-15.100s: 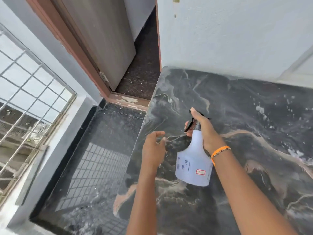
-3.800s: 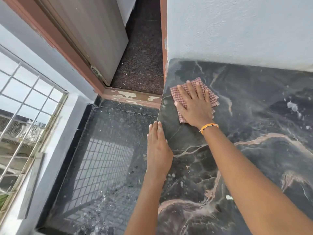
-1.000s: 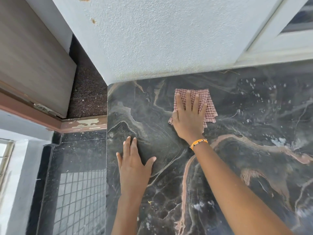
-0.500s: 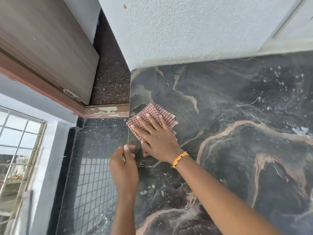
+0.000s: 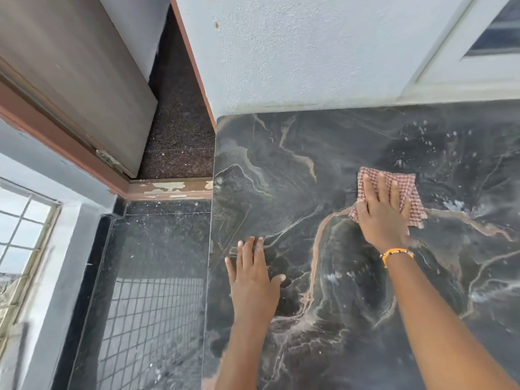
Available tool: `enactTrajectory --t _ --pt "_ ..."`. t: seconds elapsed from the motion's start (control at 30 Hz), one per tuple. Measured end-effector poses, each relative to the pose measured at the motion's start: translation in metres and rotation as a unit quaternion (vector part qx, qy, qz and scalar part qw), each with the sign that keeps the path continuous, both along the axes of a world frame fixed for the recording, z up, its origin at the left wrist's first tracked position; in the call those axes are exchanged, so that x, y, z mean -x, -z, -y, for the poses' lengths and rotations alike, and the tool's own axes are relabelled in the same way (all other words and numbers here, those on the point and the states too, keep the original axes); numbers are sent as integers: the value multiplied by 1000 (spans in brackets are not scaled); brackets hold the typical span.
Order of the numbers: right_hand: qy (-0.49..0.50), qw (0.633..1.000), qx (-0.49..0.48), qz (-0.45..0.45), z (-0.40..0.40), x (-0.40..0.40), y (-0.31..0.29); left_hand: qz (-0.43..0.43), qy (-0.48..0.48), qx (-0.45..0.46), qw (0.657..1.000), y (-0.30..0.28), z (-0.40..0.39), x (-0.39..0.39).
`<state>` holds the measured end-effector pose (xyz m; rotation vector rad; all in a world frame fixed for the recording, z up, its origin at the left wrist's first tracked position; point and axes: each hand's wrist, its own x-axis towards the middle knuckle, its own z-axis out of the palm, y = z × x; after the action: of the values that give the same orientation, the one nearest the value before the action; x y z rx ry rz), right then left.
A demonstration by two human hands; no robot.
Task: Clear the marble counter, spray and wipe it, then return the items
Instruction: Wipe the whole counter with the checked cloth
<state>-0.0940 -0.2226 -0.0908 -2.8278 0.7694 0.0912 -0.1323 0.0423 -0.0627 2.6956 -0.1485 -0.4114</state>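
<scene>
Since half a second ago the checked cloth point(image 5: 394, 192) has moved from the counter's left edge out to the right, well clear of that edge, and the left hand point(image 5: 253, 280), then curled at the edge, now lies flat. The right hand point(image 5: 382, 218) presses the cloth against the marble counter point(image 5: 323, 153) with straight, spread fingers, gripping nothing; an orange band point(image 5: 396, 253) sits on its wrist. The left hand rests palm down, fingers extended, on bare stone near the left edge, apart from the cloth. The counter is dark marble with pale pink veining. White specks and smears show on its right portion, beyond the cloth. Its far edge meets a rough white wall point(image 5: 309, 52); a window frame point(image 5: 464, 74) stands at upper right. Left of the counter, a dark speckled floor point(image 5: 157, 249) reflects a grille. A brown door point(image 5: 70, 80) stands open above a chipped threshold point(image 5: 168, 190). A barred window point(image 5: 19, 226) occupies the far left.
</scene>
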Motion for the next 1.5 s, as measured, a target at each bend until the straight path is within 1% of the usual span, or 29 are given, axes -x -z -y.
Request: enactTrajectory --t 0.07,0.13,0.3,0.43,0.5,0.57,0.63,0.67,0.73,0.87,0.97,1.1,1.17,1.23,1.27,1.3,1.33,1.37,1.43,1.5 --pt "26 1000 3 -4 -18 18 1 6 -4 -5 1000 2 0 -1" --pt "8 1000 3 -18 -41 26 2 15 -11 3 1000 2 -1 -3" --pt "-96 995 4 -15 -92 9 4 22 -19 1 1000 4 0 0" --pt "-226 974 -20 -11 -132 -10 1 25 -23 -2 999 3 2 0" --pt "-305 952 -33 -15 -134 -8 1 26 -35 -3 999 1 4 3" --pt "-371 927 -47 -19 -119 1 1 43 -54 -10 998 -1 8 11" --pt "-401 915 -46 -20 -94 14 2 53 -64 -4 996 -4 19 20" --pt "-404 914 -40 -19 -82 21 3 52 -59 4 997 -5 28 24" --pt "-383 923 -29 -17 -50 34 3 51 -25 10 998 -7 55 29" --pt "-302 953 -26 -21 27 51 1 27 47 21 998 -8 121 28" --pt "-223 974 -25 -25 87 64 2 16 106 0 994 -7 162 27" --pt "-91 995 -7 -29 159 93 3 -16 128 -5 992 -4 196 28" --pt "5 1000 -3 -12 175 109 2 -28 122 -10 992 -1 202 31" --pt "112 994 -15 -5 168 116 2 -32 108 -15 994 1 206 35" --pt "147 989 -19 -5 155 117 2 -34 102 -15 994 1 205 35" --pt "163 986 -21 -5 142 115 2 -37 97 -16 995 2 206 35" --pt "157 987 -23 -6 129 112 1 -38 92 -19 995 2 208 34" --pt "128 992 -23 -9 117 108 1 -38 88 -25 995 2 209 33" --pt "27 999 -16 -16 98 96 2 -40 88 -43 994 1 211 32" --pt "-94 995 -13 -14 86 75 2 -43 86 -60 994 1 214 32"
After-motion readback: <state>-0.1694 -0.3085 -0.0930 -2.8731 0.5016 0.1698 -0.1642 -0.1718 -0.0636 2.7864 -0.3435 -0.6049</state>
